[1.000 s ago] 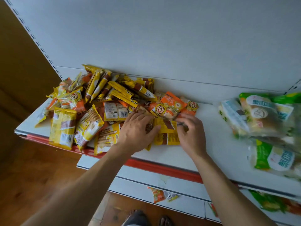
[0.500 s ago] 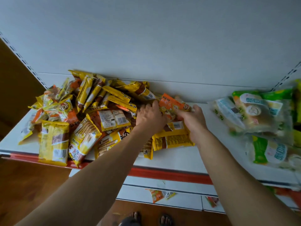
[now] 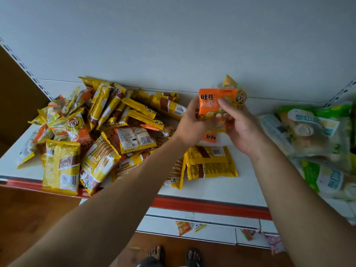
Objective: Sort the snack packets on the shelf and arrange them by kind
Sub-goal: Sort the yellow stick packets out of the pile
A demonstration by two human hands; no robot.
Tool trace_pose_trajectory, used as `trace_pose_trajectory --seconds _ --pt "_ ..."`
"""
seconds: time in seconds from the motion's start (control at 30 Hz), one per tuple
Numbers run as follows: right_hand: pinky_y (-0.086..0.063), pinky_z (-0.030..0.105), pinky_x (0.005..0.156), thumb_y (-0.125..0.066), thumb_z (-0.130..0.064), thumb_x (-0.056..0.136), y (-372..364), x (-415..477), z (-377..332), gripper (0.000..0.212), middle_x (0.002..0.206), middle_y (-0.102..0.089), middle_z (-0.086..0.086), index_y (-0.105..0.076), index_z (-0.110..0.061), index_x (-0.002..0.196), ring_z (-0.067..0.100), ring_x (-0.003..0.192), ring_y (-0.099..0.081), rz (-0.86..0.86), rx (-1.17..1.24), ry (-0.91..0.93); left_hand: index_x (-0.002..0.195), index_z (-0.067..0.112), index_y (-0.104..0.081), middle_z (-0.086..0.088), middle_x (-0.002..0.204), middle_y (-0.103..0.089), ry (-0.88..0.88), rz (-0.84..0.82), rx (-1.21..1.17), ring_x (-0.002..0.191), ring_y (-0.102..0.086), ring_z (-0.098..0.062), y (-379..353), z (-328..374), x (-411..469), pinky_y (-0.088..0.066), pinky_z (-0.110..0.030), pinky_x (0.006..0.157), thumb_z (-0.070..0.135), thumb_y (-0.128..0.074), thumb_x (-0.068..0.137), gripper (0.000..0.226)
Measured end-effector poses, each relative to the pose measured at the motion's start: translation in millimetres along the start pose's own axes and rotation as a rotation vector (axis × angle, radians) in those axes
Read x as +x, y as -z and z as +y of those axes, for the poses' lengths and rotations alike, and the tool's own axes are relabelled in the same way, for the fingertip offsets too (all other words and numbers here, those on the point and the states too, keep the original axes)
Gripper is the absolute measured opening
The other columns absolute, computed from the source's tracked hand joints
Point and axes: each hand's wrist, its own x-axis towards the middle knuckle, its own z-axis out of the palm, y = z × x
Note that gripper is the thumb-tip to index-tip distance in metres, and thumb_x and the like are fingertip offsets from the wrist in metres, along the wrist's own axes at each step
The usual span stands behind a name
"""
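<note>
A heap of yellow and orange snack packets [image 3: 107, 132] covers the left half of the white shelf [image 3: 221, 187]. Both hands hold a small bunch of orange packets [image 3: 212, 105] lifted above the shelf's middle. My left hand [image 3: 192, 124] grips the bunch from the left. My right hand [image 3: 240, 126] grips it from the right, thumb across the front. Below the bunch lies a yellow biscuit packet [image 3: 210, 162] face down. One more orange packet [image 3: 211, 136] lies under my hands.
Green and clear bread packets [image 3: 312, 132] are piled at the shelf's right end. A red strip [image 3: 212, 207] runs along the front edge. A lower shelf holds stray packets [image 3: 185, 227]. My feet [image 3: 173, 255] stand on a wooden floor.
Both hands took orange packets out of the heap's right edge and lifted them up and to the right. The camera view shifted slightly.
</note>
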Motion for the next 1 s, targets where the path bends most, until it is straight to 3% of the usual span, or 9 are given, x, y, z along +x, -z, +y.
trace_pose_trajectory --seconds 0.17,0.23,0.3,0.4,0.5,0.6,0.67,0.8,1.0 --pt "-0.056 0.031 0.078 -0.072 -0.036 0.081 -6 -4 -7 0.050 0.121 -0.069 0.007 -0.060 -0.019 0.127 0.023 0.109 -0.067 -0.120 -0.014 0.026 0.110 0.014 -0.059 -0.003 0.093 -0.068 -0.009 -0.122 0.058 0.077 -0.068 0.000 4 23 4 -0.053 -0.014 0.063 -0.009 -0.059 0.085 0.035" --pt "-0.056 0.027 0.070 -0.073 -0.033 0.080 -9 -6 -7 0.046 0.113 -0.073 0.004 -0.064 -0.017 0.122 0.019 0.101 -0.070 -0.039 -0.053 0.058 0.103 0.019 -0.061 -0.007 0.101 -0.067 -0.009 -0.125 0.122 0.089 -0.069 -0.007 7 25 3 -0.057 -0.023 0.077 -0.005 -0.064 0.084 0.031" --pt "-0.057 0.030 0.067 -0.076 -0.033 0.080 -8 -7 -3 0.041 0.107 -0.074 0.003 -0.068 -0.017 0.117 0.019 0.095 -0.072 0.058 -0.095 0.054 0.115 0.015 -0.060 -0.011 0.116 -0.065 -0.007 -0.138 0.177 0.107 -0.066 -0.020 13 22 1 -0.054 -0.037 0.094 0.007 -0.072 0.084 0.034" --pt "-0.052 0.025 0.059 -0.078 -0.033 0.079 1 -9 3 0.025 0.085 -0.075 -0.004 -0.072 -0.017 0.097 0.013 0.072 -0.069 0.218 -0.092 0.014 0.147 0.020 -0.039 0.003 0.138 -0.055 0.098 -0.148 0.280 0.126 -0.054 -0.017 18 8 -7 -0.044 -0.031 0.100 0.036 -0.067 0.091 0.064" --pt "-0.048 0.016 0.046 -0.079 -0.031 0.079 12 -11 8 0.019 0.070 -0.074 -0.007 -0.071 -0.018 0.089 0.008 0.057 -0.068 0.372 -0.050 -0.013 0.143 0.029 -0.043 -0.002 0.145 -0.046 0.092 -0.232 0.678 0.131 -0.046 -0.027 13 -15 -7 -0.041 -0.038 0.103 0.045 -0.056 0.095 0.052" --pt "-0.060 0.034 0.069 -0.080 -0.036 0.078 20 -14 14 0.032 0.094 -0.076 0.000 -0.069 -0.019 0.101 0.017 0.083 -0.073 0.477 -0.249 0.075 0.144 0.025 -0.042 -0.004 0.145 -0.043 -0.027 -0.277 1.021 0.135 -0.038 -0.025 -6 -34 -4 -0.033 -0.041 0.111 0.042 -0.055 0.096 0.053" --pt "-0.055 0.037 0.083 -0.078 -0.042 0.077 26 -17 13 0.035 0.101 -0.072 -0.003 -0.063 -0.022 0.101 0.020 0.095 -0.069 0.568 -0.469 0.180 0.146 0.023 -0.039 -0.005 0.150 -0.039 -0.076 -0.310 1.102 0.138 -0.034 -0.026 -18 -41 -2 -0.030 -0.042 0.112 0.044 -0.057 0.093 0.060" --pt "-0.049 0.035 0.085 -0.074 -0.043 0.080 39 -22 3 0.036 0.105 -0.064 0.004 -0.059 -0.023 0.106 0.026 0.102 -0.061 0.634 -0.770 0.369 0.143 0.014 -0.044 -0.007 0.147 -0.044 -0.054 -0.488 0.940 0.134 -0.041 -0.024 -35 -46 -2 -0.031 -0.030 0.109 0.036 -0.066 0.090 0.062" --pt "-0.041 0.036 0.077 -0.074 -0.037 0.080 50 -16 2 0.050 0.107 -0.065 0.018 -0.058 -0.005 0.115 0.036 0.103 -0.058 0.647 -1.142 0.462 0.151 0.022 -0.032 -0.002 0.157 -0.033 -0.199 -0.282 1.119 0.145 -0.026 -0.026 -26 -46 -18 -0.017 -0.039 0.118 0.064 -0.058 0.085 0.082"
